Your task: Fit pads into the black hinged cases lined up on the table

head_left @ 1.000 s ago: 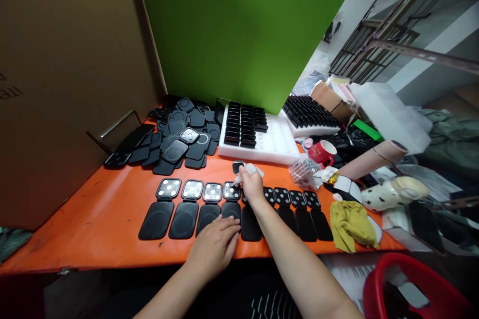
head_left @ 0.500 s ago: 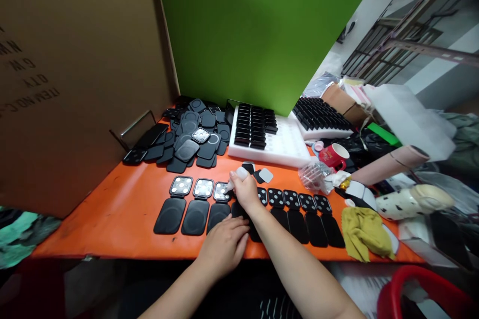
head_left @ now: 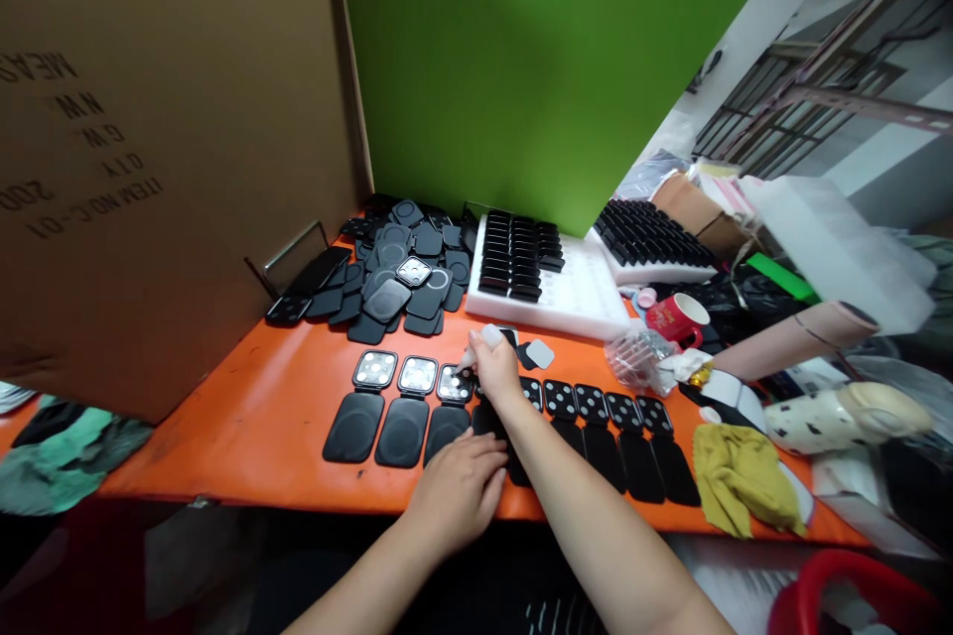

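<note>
My right hand (head_left: 497, 375) is closed around a small whitish squeeze bottle (head_left: 489, 335), its thin tip pointing down at a dotted square plate (head_left: 454, 384), third from the left. Whether the tip touches the plate I cannot tell. My left hand (head_left: 462, 484) lies palm down, fingers stretched, over the lower black pads of the row. Each plate is joined to a larger black pad, such as the far-left pad (head_left: 353, 427). The left plates (head_left: 374, 370) look whiter than the dark plates with pale dots (head_left: 592, 404) to the right. My right forearm hides part of the row.
Behind the row lie a heap of black pads (head_left: 387, 298) and a white foam tray (head_left: 588, 293) with upright black pieces. A red mug (head_left: 676, 317), yellow cloth (head_left: 734, 476) and spotted bottle (head_left: 815, 417) crowd the right. A cardboard box (head_left: 186, 248) stands left.
The camera view has turned slightly left, so everything sits further right. My right hand keeps the bottle at the third plate, the tip shifted slightly. My left hand stays on the pads.
</note>
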The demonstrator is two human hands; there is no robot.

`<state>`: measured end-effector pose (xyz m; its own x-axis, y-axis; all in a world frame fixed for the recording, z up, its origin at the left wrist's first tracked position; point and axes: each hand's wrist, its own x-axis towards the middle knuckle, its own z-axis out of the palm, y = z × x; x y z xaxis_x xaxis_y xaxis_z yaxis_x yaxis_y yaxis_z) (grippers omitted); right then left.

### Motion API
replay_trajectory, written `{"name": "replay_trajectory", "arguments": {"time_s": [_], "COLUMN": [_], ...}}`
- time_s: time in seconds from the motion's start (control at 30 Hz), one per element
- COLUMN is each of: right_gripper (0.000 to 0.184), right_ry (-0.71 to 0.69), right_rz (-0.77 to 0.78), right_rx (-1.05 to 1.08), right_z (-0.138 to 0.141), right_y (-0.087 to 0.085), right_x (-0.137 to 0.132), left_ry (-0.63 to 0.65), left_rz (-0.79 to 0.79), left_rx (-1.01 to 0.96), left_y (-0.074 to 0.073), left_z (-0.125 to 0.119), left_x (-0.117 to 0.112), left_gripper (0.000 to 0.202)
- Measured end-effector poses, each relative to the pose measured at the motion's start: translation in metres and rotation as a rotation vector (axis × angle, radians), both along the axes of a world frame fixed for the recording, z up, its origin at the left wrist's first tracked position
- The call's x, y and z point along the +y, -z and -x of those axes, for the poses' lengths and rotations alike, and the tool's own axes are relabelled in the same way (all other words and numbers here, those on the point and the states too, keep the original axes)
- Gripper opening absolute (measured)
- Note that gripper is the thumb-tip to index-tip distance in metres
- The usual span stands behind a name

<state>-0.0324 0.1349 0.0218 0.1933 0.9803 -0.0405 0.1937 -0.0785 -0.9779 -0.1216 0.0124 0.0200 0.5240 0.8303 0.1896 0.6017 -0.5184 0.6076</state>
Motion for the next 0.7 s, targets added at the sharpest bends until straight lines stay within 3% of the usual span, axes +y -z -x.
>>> {"name": "replay_trajectory", "arguments": {"time_s": [0.2,0.33,0.5,0.7], "right_gripper": [0.038,0.040,0.036,0.031], "right_ry": [-0.014,-0.081,-0.155,-0.150], "right_rz": [0.030,0.035,-0.014,-0.022], "right_rx": [0.048,0.016,-0.056,-0.120], "right_z": [0.003,0.022,0.042,0.041], "right_y": [0.000,-0.003,-0.010,-0.011], "right_x": [0.003,0.000,-0.008,-0.003], "left_ry": [-0.003,-0.085,-0.211,-0.269], "left_rz": [-0.025,-0.047,-0.057,-0.053], "left_rx": [-0.020,-0.014,0.000,-0.014], "left_y": [-0.010,-0.014,-0.001,0.007], "left_z": [0.003,0.026,0.061,0.066], "left_x": [-0.001,0.001,0.007,0.010], "left_gripper": [0.024,0.023,0.023,0.020]}}
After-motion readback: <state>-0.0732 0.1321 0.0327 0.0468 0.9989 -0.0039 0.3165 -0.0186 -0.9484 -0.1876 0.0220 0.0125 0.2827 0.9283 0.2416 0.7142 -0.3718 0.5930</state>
